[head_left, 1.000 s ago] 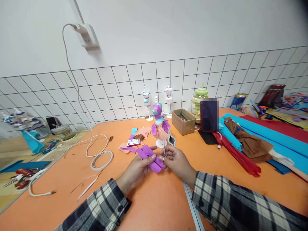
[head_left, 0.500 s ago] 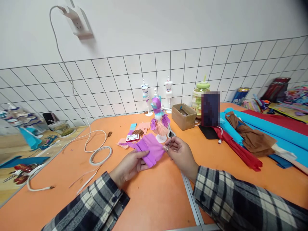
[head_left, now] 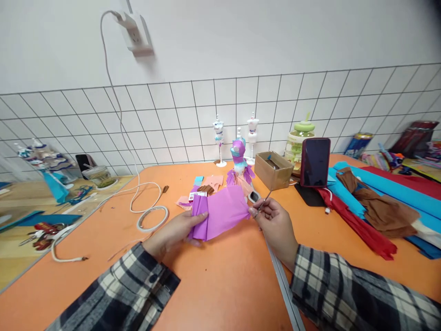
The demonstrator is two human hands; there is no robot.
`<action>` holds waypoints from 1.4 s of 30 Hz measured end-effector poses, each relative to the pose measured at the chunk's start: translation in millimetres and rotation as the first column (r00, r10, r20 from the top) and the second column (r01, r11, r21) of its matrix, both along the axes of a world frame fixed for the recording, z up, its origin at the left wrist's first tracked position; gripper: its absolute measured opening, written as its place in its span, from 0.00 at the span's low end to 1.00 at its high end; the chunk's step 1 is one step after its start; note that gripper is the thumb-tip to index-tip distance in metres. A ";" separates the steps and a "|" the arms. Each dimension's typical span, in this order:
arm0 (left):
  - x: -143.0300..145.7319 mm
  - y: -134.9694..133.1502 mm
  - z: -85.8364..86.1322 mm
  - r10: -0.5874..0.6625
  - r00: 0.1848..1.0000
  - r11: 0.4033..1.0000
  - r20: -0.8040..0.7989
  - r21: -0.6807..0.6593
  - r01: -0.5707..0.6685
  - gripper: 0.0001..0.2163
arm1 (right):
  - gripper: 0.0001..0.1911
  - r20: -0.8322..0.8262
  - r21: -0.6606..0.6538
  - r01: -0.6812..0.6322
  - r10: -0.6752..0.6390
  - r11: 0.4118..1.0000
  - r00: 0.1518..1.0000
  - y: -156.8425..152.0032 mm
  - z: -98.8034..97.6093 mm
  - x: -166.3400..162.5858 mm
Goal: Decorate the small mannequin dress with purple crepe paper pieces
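A strip of purple crepe paper [head_left: 227, 209] is stretched between my two hands above the table, its left end folded in layers. My left hand [head_left: 172, 232] grips the folded end, thumb on top. The right corner is pinched between the thumb and finger of my right hand [head_left: 275, 225]. That same hand also holds slim metal scissors [head_left: 264, 201], pointing up and away; their handles are partly hidden by the fingers. Just beyond the paper stands a small mannequin [head_left: 238, 158] dressed in purple, blue and peach paper.
Two white mannequins [head_left: 219, 140] stand by the tiled wall. A cardboard box [head_left: 274, 171], a propped phone [head_left: 315, 162] and a green-lidded bottle [head_left: 302, 140] are at back right. Coloured paper rolls [head_left: 375, 197] lie right. A tape roll [head_left: 152, 219] and white cable [head_left: 139, 184] lie left.
My hands have moved apart, and the purple paper has opened out from a bunched fold into a wider, taut strip. The view has swung slightly left.
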State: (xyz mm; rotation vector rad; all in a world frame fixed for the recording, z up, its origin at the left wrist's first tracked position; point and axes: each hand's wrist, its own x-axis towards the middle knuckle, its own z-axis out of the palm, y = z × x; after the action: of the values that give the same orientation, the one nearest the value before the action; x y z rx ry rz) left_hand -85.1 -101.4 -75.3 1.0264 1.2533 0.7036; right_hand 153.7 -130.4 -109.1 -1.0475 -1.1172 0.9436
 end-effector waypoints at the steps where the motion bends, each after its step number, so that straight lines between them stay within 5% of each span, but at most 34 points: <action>1: -4.5 1.3 0.1 0.015 1.000 1.000 0.025 -0.002 -0.015 0.11 | 0.17 0.020 -0.048 -0.031 0.032 0.998 0.999 1.5 -0.3 0.5; 4: -6.4 2.7 -0.6 0.118 0.965 0.993 0.235 -0.031 -0.114 0.07 | 0.18 0.037 -0.144 -0.079 0.085 0.986 0.996 4.4 1.3 1.8; 7: 0.3 1.6 -0.7 0.231 0.880 0.972 0.415 -0.136 -0.191 0.08 | 0.20 -0.008 -0.089 -0.093 0.093 0.992 0.996 2.0 5.6 4.3; 9: 3.9 -0.1 0.1 0.265 0.850 0.963 0.455 -0.162 -0.214 0.08 | 0.21 0.008 -0.115 -0.289 0.292 0.950 0.957 -3.8 8.4 4.9; 13: 8.4 -5.9 3.5 0.273 0.846 0.958 0.458 -0.204 -0.199 0.06 | 0.24 -0.008 -0.345 -0.716 0.760 0.608 0.649 -20.9 13.5 -1.4; 15: 12.1 -9.8 5.2 0.254 0.855 0.958 0.452 -0.240 -0.158 0.07 | 0.25 -0.073 -0.438 -0.782 0.850 0.443 0.522 -27.7 15.9 -5.9; 16: 14.6 -11.9 5.6 0.241 0.854 0.960 0.461 -0.242 -0.141 0.07 | 0.25 -0.103 -0.465 -0.787 0.858 0.406 0.503 -30.0 16.8 -7.6; 18: 20.4 -16.2 5.2 0.221 0.840 0.968 0.495 -0.214 -0.129 0.07 | 0.25 -0.133 -0.482 -0.771 0.835 0.416 0.534 -32.4 17.9 -9.5; 21: 28.2 -21.8 1.4 0.174 0.828 0.982 0.534 -0.155 -0.106 0.07 | 0.22 -0.079 -0.459 -0.727 0.792 0.510 0.606 -33.7 18.1 -9.8; 27: 32.2 -27.3 -5.3 0.216 0.829 0.973 0.516 -0.186 -0.138 0.02 | 0.15 0.086 -0.510 -0.650 0.785 0.563 0.613 -36.0 18.2 -10.4; 37: 35.7 -37.3 -0.8 0.081 0.870 0.993 0.486 0.037 -0.113 0.12 | 0.16 0.060 -0.494 -0.692 0.815 0.527 0.577 -34.0 27.6 -8.3; 42: 35.3 -36.7 -3.5 0.020 0.904 0.993 0.427 0.097 -0.068 0.09 | 0.15 0.032 -0.489 -0.689 0.801 0.535 0.598 -33.2 23.9 -10.2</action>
State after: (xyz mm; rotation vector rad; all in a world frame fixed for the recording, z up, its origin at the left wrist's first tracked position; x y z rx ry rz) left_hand -49.8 -138.0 -78.8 0.8725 0.8647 0.9824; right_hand 143.5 -163.6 -85.3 -1.0472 -1.6942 1.8773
